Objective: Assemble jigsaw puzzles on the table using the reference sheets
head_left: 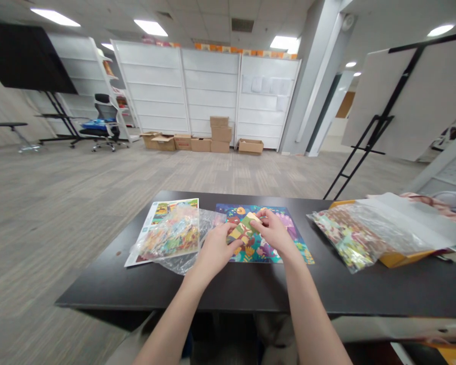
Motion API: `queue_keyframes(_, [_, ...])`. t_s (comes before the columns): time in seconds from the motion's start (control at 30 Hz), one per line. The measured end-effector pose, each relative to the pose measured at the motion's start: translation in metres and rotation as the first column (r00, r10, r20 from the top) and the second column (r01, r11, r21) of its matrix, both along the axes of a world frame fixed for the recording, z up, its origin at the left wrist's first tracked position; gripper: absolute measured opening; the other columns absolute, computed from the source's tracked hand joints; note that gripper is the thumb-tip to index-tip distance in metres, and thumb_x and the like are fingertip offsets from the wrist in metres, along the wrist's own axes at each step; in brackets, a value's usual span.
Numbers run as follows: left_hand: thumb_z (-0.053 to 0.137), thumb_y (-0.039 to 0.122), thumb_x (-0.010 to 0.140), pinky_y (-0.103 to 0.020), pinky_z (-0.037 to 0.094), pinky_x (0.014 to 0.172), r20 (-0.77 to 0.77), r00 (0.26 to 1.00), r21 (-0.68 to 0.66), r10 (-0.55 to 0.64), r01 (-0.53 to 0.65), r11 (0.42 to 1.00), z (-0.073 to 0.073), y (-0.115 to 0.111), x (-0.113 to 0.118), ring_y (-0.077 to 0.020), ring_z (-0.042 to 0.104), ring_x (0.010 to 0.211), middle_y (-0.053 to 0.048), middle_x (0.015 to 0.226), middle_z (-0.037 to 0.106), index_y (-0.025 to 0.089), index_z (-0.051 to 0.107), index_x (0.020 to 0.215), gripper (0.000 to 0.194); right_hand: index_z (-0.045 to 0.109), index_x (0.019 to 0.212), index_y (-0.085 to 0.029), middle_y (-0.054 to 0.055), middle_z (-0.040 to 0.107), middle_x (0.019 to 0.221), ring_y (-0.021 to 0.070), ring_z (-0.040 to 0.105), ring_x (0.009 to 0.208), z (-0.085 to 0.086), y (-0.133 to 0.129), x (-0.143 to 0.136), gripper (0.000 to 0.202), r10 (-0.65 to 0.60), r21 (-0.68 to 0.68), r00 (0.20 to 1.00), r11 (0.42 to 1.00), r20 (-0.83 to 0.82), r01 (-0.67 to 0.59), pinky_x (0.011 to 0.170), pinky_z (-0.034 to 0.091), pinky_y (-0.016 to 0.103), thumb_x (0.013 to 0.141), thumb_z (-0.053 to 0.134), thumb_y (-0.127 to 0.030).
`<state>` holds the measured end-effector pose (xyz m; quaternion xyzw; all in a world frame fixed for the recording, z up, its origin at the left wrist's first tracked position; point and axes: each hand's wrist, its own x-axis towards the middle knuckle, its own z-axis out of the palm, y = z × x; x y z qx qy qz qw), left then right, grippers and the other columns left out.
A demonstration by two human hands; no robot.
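A small green and cream patterned card or puzzle piece [247, 227] is held tilted between both hands. My left hand [219, 244] pinches its lower left end, with thumb and fingers closed on it. At its upper right end, my right hand [274, 230] grips it between thumb and fingers. Below the hands, a colourful picture sheet [266, 252] lies flat on the black table [251, 289]. Left of it, a clear plastic bag of colourful pieces [175, 233] rests on a printed sheet [140, 246].
On the table's right lie another plastic bag with colourful contents [349, 233], a yellow box [406, 258] and white paper [421, 220]. Beyond the table stand cardboard boxes [220, 134], an office chair [105, 119] and a black easel stand [376, 132].
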<state>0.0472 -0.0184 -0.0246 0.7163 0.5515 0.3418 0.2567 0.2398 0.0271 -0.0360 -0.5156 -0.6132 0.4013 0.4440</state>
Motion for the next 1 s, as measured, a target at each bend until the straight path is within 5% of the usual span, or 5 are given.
queue_keyframes(0.17, [0.075,0.027,0.079,-0.036,0.061,0.078,0.497,0.864,-0.141,-0.084,0.176,0.974,-0.001,0.004,0.0,-0.0252,0.076,0.09,-0.008,0.098,0.078,0.018,0.07,0.103,0.026,0.055,0.088,-0.022,-0.004,0.064,0.064,0.0143,0.055,0.056,0.008,-0.003,0.005,0.04,-0.054,0.011,0.988,0.998,-0.147,0.056,0.054,0.037,0.026,0.069,0.077,-0.05])
queue_keyframes(0.3, [0.083,0.042,0.074,-0.031,0.06,0.068,0.633,0.77,-0.194,-0.073,0.25,0.949,0.004,0.002,0.0,-0.0248,0.075,0.088,-0.01,0.101,0.078,0.016,0.071,0.098,0.037,0.058,0.093,-0.022,-0.002,0.067,0.073,0.013,0.056,0.062,0.021,-0.011,0.008,0.046,0.005,-0.021,0.956,1.0,-0.294,-0.012,0.057,0.039,0.025,0.069,0.081,-0.053])
queue_keyframes(0.7, [0.083,0.046,0.073,-0.029,0.059,0.067,0.66,0.75,-0.21,-0.046,0.243,0.947,0.008,0.001,0.0,-0.02,0.073,0.08,-0.008,0.092,0.076,0.014,0.069,0.094,0.041,0.064,0.096,-0.023,-0.003,0.066,0.074,0.0133,0.057,0.064,0.026,-0.015,0.002,0.04,-0.002,0.114,0.923,0.992,-0.384,0.05,0.061,0.044,0.026,0.073,0.083,-0.049])
queue_keyframes(1.0, [0.08,0.041,0.076,-0.033,0.063,0.073,0.628,0.778,-0.138,-0.024,0.141,0.98,0.0,0.007,0.0,-0.0225,0.075,0.085,-0.009,0.094,0.077,0.014,0.068,0.097,0.036,0.066,0.095,-0.021,0.0,0.07,0.08,0.0132,0.061,0.068,0.023,-0.014,0.005,0.046,0.005,-0.022,0.894,1.0,-0.448,-0.017,0.062,0.046,0.025,0.067,0.087,-0.052])
